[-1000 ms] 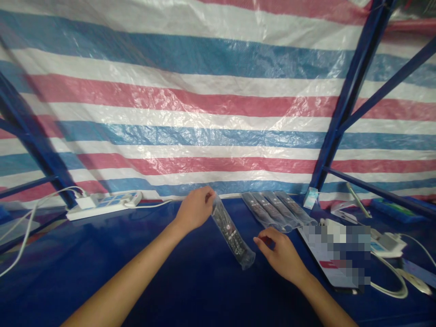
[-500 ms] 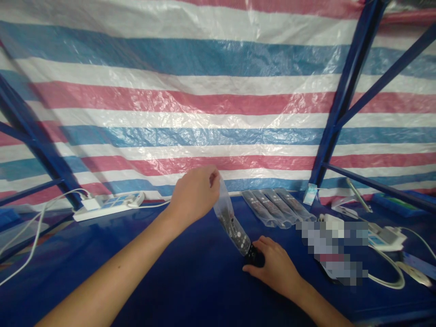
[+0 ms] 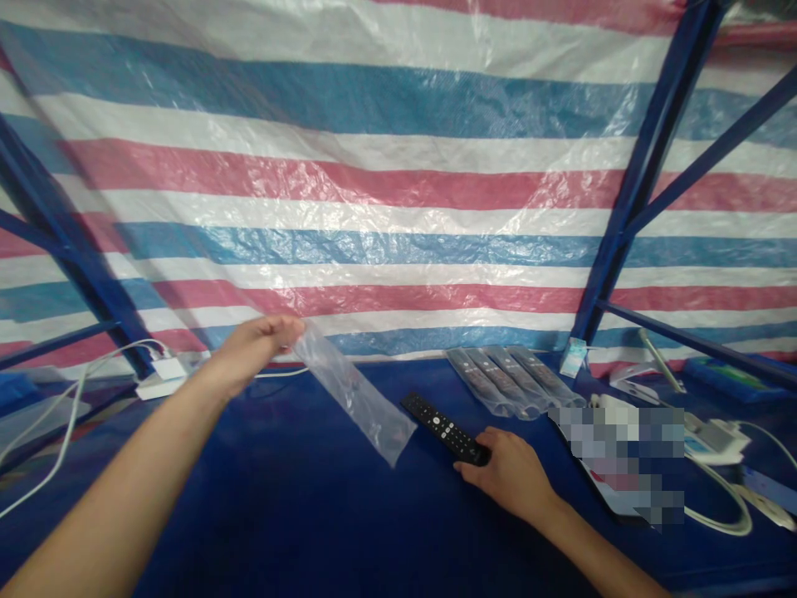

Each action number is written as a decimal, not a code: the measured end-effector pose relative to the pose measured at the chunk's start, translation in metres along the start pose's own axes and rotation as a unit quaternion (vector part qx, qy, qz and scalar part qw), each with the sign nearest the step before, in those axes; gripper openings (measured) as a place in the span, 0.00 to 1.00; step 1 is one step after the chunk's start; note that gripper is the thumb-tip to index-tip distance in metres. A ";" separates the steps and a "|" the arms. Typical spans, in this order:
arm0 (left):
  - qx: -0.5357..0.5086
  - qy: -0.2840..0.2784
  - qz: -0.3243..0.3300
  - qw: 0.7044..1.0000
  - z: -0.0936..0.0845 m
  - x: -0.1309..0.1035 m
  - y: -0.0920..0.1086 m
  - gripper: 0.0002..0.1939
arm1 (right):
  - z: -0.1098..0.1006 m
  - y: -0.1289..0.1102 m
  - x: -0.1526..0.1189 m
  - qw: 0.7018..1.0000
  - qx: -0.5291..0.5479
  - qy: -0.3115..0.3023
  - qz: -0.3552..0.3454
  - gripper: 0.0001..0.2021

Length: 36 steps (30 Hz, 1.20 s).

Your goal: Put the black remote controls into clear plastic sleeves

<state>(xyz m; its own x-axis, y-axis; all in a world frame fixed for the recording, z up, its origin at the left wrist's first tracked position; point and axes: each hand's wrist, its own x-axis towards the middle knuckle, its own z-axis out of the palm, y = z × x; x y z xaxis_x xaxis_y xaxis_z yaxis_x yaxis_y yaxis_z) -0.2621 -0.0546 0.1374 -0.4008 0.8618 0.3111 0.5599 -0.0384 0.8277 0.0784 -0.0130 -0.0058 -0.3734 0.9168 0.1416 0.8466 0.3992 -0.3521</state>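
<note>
Pinched at its upper end by my left hand (image 3: 267, 340), a clear plastic sleeve (image 3: 358, 394) hangs slantwise over the blue table, with nothing inside it. My right hand (image 3: 514, 469) grips the lower end of a black remote control (image 3: 445, 428), thumb on the near side and fingers on the far side. The remote points up and to the left, its buttons facing up. Its tip is close to the sleeve's open lower end but apart from it. Behind my right hand, several sleeved remotes (image 3: 507, 382) lie side by side.
A white power strip (image 3: 163, 380) with cables is at the back left. On the right are a blurred-out flat object (image 3: 616, 465), another power strip (image 3: 716, 444), looped white cable (image 3: 735, 523) and a blue package (image 3: 735, 378). Blue metal posts (image 3: 628, 191) frame a striped tarp (image 3: 398, 191).
The sleeve has come off the remote control as my left hand moved left with it. The remote now lies bare in my right hand, which has shifted only slightly.
</note>
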 end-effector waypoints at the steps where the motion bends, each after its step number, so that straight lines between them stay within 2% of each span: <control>1: -0.012 -0.008 -0.045 0.999 0.010 0.001 -0.021 0.20 | 0.000 -0.004 0.003 1.000 -0.006 -0.003 0.001 0.12; 3: -0.016 -0.041 -0.090 0.995 0.033 -0.001 -0.059 0.22 | 0.001 -0.013 0.009 1.000 -0.018 -0.008 0.002 0.12; 5: -0.012 -0.066 -0.105 0.992 0.054 -0.004 -0.087 0.22 | 0.004 -0.023 0.016 0.999 -0.029 -0.013 0.003 0.13; 7: -0.009 -0.074 -0.105 0.992 0.068 -0.005 -0.105 0.21 | 0.007 -0.035 0.021 0.999 -0.036 -0.020 0.002 0.14; 10: -0.006 -0.074 -0.089 0.993 0.079 -0.003 -0.119 0.19 | 0.015 -0.052 0.029 0.999 -0.037 -0.026 -0.008 0.15; 15: 0.030 -0.060 -0.048 0.997 0.084 0.001 -0.132 0.16 | 0.031 -0.074 0.035 0.998 -0.032 -0.013 -0.046 0.20; 18: 0.059 -0.048 -0.038 0.996 0.086 0.000 -0.137 0.15 | 0.030 -0.073 0.038 0.997 -0.032 0.006 -0.069 0.23; 21: 0.108 -0.040 -0.016 0.993 0.089 -0.004 -0.140 0.16 | 0.017 -0.057 0.047 0.992 -0.100 0.065 -0.041 0.21; 24: 0.159 -0.025 0.018 0.987 0.090 -0.007 -0.142 0.18 | 0.001 -0.031 0.064 0.976 -0.186 0.107 0.031 0.19; 26: 0.177 -0.010 0.033 0.984 0.090 -0.008 -0.143 0.17 | -0.005 -0.014 0.078 0.971 -0.209 0.090 0.076 0.18; 29: 0.198 0.001 0.045 0.979 0.088 -0.008 -0.147 0.18 | -0.006 0.001 0.093 0.970 -0.208 0.075 0.097 0.18; 36: 0.213 0.005 0.059 0.975 0.087 -0.009 -0.150 0.18 | -0.003 0.003 0.105 0.973 -0.189 0.064 0.114 0.19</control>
<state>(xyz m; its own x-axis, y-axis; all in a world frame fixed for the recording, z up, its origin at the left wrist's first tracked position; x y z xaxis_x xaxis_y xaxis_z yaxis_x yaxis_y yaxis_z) -0.2792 -0.0126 -0.0306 -0.3212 0.8595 0.3977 0.8522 0.0791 0.5171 0.0429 0.0842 0.0105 -0.1303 0.9663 0.2220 0.9899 0.1393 -0.0253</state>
